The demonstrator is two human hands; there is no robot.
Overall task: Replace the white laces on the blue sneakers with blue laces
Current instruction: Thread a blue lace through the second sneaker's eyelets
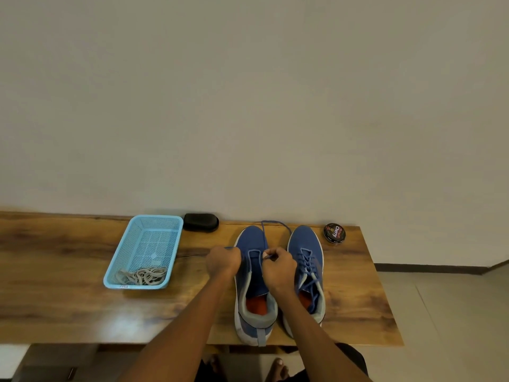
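Two blue sneakers stand side by side on the wooden table, toes toward the wall. The right sneaker [306, 260] is laced with a blue lace. The left sneaker [253, 274] has a blue lace [265, 233] only through its lowest eyelets, with a long loop trailing past the toe. My left hand [222, 262] grips one end of that lace at the shoe's left side. My right hand [278, 267] pinches the other end over the tongue. The white laces [143, 276] lie bunched in the near end of a light blue basket [176, 241].
A black shoe brush [201, 222] sits against the wall behind the basket. A round tin of shoe polish [334, 233] stands at the back right of the table [68, 271]. The table's front edge is close to my body, and my bare feet show below it.
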